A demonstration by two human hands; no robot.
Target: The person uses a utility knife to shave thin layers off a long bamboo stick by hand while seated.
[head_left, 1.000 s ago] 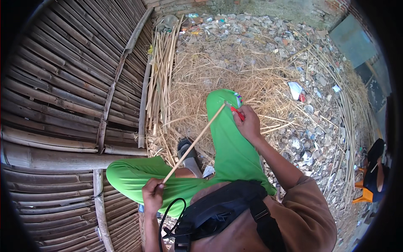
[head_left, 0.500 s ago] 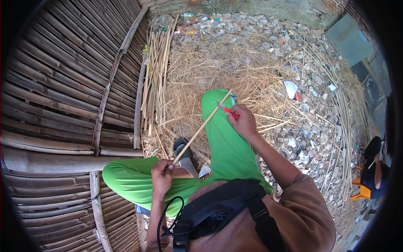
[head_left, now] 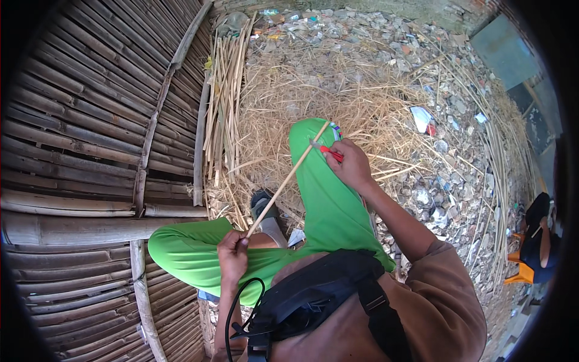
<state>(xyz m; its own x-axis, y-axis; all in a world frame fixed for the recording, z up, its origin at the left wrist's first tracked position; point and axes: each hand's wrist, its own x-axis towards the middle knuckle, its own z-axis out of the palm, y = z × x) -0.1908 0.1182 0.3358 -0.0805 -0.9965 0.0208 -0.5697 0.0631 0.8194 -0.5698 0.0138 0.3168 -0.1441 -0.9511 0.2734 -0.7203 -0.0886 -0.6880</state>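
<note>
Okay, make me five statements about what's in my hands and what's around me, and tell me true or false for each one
1. The left hand grips a thin stick near its lower end. True.
2. The right hand holds a hammer. False: it holds a red-handled knife.
3. The trousers are green. True.
4. The chair near the right edge is blue. False: it is orange.
5. Dry straw lies beyond the raised knee. True.
</note>
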